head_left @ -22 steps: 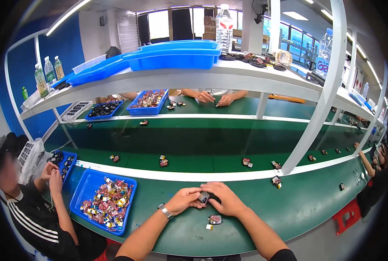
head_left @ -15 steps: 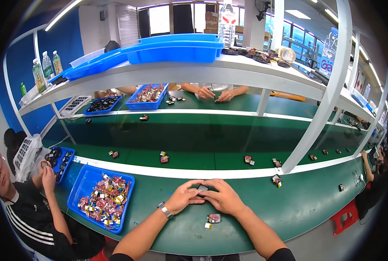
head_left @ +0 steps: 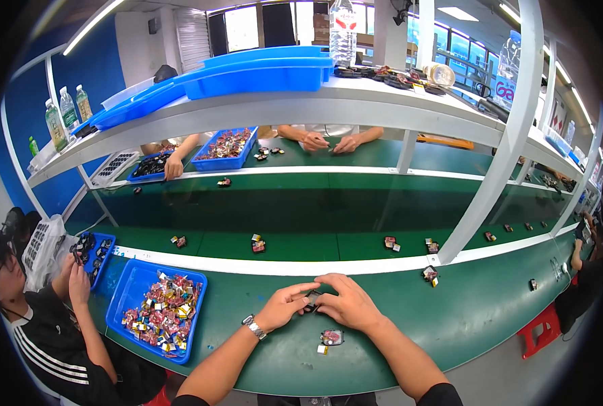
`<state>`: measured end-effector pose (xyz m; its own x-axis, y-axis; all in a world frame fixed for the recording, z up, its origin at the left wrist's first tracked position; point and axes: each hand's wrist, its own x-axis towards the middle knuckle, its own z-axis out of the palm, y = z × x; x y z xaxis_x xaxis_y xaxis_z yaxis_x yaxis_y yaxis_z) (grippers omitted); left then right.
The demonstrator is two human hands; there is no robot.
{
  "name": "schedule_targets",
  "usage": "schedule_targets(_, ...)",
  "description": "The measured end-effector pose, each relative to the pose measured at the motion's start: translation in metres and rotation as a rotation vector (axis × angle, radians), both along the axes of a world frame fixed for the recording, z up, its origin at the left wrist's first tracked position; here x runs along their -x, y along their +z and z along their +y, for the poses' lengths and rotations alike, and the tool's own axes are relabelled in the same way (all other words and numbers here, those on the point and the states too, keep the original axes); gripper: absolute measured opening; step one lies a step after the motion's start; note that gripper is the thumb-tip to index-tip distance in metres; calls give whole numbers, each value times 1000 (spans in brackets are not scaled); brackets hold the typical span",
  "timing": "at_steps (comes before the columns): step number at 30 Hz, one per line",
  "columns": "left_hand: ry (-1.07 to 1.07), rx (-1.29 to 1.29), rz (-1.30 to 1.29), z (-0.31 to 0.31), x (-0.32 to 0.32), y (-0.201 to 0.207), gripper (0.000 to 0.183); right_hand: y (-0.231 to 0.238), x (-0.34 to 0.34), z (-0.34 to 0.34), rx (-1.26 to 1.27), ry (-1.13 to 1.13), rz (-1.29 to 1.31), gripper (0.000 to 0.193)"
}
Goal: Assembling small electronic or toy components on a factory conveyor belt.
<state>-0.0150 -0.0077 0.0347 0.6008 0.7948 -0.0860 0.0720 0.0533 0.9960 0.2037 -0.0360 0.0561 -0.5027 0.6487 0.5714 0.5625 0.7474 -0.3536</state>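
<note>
Between my two hands, just above the green bench [head_left: 396, 352], is a small black casing [head_left: 311, 302], partly covered by my fingers. My left hand [head_left: 281, 308], with a metal watch at its wrist, closes on the casing's left side. From the other side, the fingers of my right hand [head_left: 349, 304] pinch it. Closer to me lies a dark-rimmed piece with a reddish circuit board [head_left: 332, 337], and a small white-and-yellow block [head_left: 322, 349] beside it.
To my left stands a blue tray [head_left: 115, 298] heaped with reddish boards and small blocks. Beyond it, a person handles a black part near another blue tray [head_left: 105, 264]. Several small assemblies [head_left: 258, 245] rest on the green strip ahead. A white post [head_left: 481, 176] rises at right.
My left fingers have straightened and lifted somewhat, so more of the casing shows. Across the bench, a person's hand has come to the tray of black parts. The view has shifted slightly.
</note>
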Motion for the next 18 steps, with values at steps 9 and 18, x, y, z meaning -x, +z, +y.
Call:
schedule_targets(9,-50,70,-192,5,0,-14,36,-10,10,-2,101,-4,117,15)
schedule_targets(18,-103,194,-252,4,2,-4,45,-17,10,-2,123,-30,207,14)
